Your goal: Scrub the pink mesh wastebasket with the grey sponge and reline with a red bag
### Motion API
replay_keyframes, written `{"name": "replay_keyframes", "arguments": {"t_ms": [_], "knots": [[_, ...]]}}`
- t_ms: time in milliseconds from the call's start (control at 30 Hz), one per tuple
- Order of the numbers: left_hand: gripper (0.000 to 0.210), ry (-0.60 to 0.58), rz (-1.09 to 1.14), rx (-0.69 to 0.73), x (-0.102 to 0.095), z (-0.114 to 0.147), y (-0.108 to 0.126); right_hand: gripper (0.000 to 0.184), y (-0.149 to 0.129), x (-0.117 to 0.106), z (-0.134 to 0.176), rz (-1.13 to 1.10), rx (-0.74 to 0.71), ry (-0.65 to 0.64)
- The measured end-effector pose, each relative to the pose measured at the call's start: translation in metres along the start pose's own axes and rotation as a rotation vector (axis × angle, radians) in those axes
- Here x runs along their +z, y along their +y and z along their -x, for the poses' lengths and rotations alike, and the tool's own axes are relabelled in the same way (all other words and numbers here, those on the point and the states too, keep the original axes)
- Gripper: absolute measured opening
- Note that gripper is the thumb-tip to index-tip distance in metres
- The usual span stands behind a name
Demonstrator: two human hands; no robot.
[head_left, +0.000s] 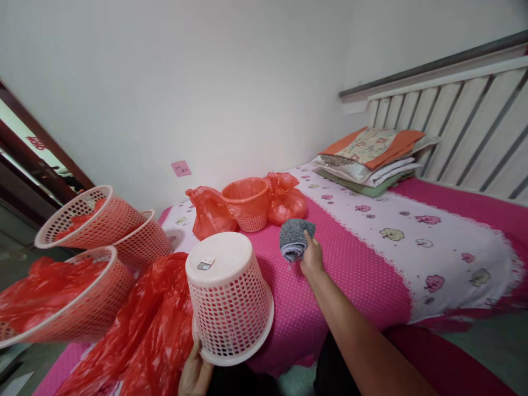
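Note:
My right hand grips a rolled grey cloth with its thumb along the side, above the pink bedspread. At the front, my left hand holds the rim of a pale pink perforated basket, fingers partly hidden beneath it. The basket is upside down and slightly tilted, with a small label on its base. To its left lies a crumpled red plastic bag. Behind it, a basket lined with red plastic stands upright between two red bags.
Several pink baskets are grouped at the left, some with red plastic inside. Folded bedding and pillows are piled at the back right, by a white slatted headboard. The bed has a pink dotted cover. A wall stands behind.

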State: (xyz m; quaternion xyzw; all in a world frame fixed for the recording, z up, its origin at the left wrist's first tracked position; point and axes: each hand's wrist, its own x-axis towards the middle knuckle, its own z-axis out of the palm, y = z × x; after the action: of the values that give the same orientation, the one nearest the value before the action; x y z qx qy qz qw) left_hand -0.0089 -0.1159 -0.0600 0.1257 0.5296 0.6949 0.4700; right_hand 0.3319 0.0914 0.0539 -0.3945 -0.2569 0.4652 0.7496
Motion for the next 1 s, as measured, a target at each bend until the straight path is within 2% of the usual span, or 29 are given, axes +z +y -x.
{"name": "replay_keyframes", "arguments": {"t_ms": [133, 200, 300, 367, 467, 567, 700, 800, 833, 900, 1000], "knots": [[0.046, -0.035, 0.019, -0.004, 0.018, 0.011, 0.020, 0.049, -0.003, -0.001, -0.009, -0.156, 0.118, -0.034], [0.044, -0.025, 0.064, -0.044, 0.034, 0.013, 0.035, 0.044, -0.002, 0.000, -0.011, -0.205, 0.158, -0.029], [0.041, -0.023, 0.057, -0.080, 0.067, 0.021, 0.062, 0.042, 0.002, 0.000, -0.013, -0.226, 0.165, 0.053], [0.041, -0.066, 0.002, -0.014, 0.090, 0.033, 0.080, 0.042, 0.005, -0.004, -0.015, -0.216, 0.148, 0.123], [0.054, -0.121, -0.089, 0.223, 0.119, 0.056, 0.100, 0.041, 0.004, -0.011, -0.019, -0.194, 0.110, 0.195], [0.065, -0.162, -0.324, 0.361, 0.132, 0.075, 0.108, 0.039, -0.002, -0.016, -0.022, -0.169, 0.073, 0.230], [0.049, -0.234, -0.626, 0.478, 0.139, 0.084, 0.105, 0.032, -0.007, -0.022, -0.026, -0.139, 0.036, 0.271], [0.021, -0.457, -1.010, 0.621, 0.154, 0.086, 0.096, 0.030, -0.007, -0.024, -0.027, -0.109, 0.009, 0.283], [0.018, -0.535, -1.180, 0.667, 0.161, 0.087, 0.092, 0.029, -0.007, -0.024, -0.027, -0.096, -0.001, 0.285], [0.027, -0.623, -1.501, 0.729, 0.175, 0.090, 0.083, 0.028, -0.007, -0.024, -0.026, -0.068, -0.018, 0.281], [0.036, -0.643, -1.781, 0.769, 0.189, 0.095, 0.072, 0.031, -0.008, -0.021, -0.023, -0.030, -0.032, 0.241]]}}
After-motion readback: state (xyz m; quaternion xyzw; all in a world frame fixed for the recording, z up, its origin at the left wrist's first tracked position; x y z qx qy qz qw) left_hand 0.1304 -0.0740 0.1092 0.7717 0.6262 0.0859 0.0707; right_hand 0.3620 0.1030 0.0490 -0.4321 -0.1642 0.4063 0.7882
